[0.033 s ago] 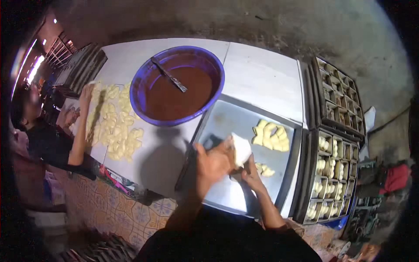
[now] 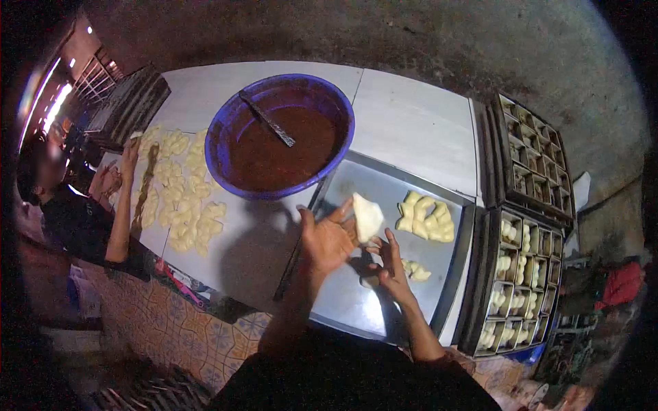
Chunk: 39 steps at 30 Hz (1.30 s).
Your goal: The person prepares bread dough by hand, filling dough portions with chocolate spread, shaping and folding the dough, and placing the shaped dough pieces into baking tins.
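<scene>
A pale piece of dough (image 2: 368, 218) is at the fingertips of my left hand (image 2: 327, 243), whose palm is turned up and fingers are loosely spread. My right hand (image 2: 389, 267) is just below and right of that piece, its fingers apart and bent. Both are above a metal tray (image 2: 363, 175) holding clusters of yellow dough (image 2: 423, 216) and a smaller lump (image 2: 415, 270). Left of the tray, a purple basin (image 2: 329, 96) holds brown material, with a brush (image 2: 267, 118) inside.
A co-worker (image 2: 72, 219) at the left reaches over many dough pieces (image 2: 188, 212) on the white table (image 2: 418, 120). Gridded metal moulds stand at the right, the nearer (image 2: 521, 288) filled with dough, the farther (image 2: 534, 157) behind it. Stacked trays (image 2: 130, 103) sit at the back left.
The dough piece has moved up and left. My left hand has risen slightly, and my right hand's fingers have drawn away from the piece, opening up.
</scene>
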Each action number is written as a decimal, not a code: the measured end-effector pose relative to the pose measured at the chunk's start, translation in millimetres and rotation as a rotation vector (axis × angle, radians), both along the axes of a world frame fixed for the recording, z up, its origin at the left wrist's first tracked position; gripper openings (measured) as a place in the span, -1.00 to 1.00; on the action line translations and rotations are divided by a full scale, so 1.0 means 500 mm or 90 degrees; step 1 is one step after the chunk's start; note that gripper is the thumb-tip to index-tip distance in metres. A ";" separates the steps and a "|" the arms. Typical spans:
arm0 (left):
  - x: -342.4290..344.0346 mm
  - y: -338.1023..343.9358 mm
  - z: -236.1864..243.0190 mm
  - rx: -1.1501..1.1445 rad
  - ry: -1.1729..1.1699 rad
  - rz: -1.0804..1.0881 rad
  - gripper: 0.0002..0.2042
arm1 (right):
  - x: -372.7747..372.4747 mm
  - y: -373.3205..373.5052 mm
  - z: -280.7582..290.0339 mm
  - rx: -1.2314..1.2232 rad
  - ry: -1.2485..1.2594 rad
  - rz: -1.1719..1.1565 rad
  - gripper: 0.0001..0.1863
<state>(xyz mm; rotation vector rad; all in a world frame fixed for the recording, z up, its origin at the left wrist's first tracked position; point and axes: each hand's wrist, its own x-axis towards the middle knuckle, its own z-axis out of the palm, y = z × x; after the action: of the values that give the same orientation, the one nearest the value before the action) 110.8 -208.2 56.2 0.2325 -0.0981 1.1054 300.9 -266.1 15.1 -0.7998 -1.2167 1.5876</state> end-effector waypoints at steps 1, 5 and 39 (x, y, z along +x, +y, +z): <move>-0.035 0.071 0.003 0.129 0.453 0.294 -0.17 | -0.004 0.003 0.002 -0.014 0.018 -0.017 0.13; -0.200 0.310 -0.006 0.087 1.171 0.268 -0.10 | -0.016 0.003 -0.041 0.019 0.009 -0.064 0.02; 0.039 -0.247 -0.011 0.080 0.786 0.179 -0.82 | -0.029 -0.113 0.040 0.172 -0.187 -0.325 -0.92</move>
<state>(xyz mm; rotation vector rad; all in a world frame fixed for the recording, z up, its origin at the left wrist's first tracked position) 130.2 -331.6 50.8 1.0219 0.9915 1.0663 286.2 -322.6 35.1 -1.0856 -1.2698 0.8949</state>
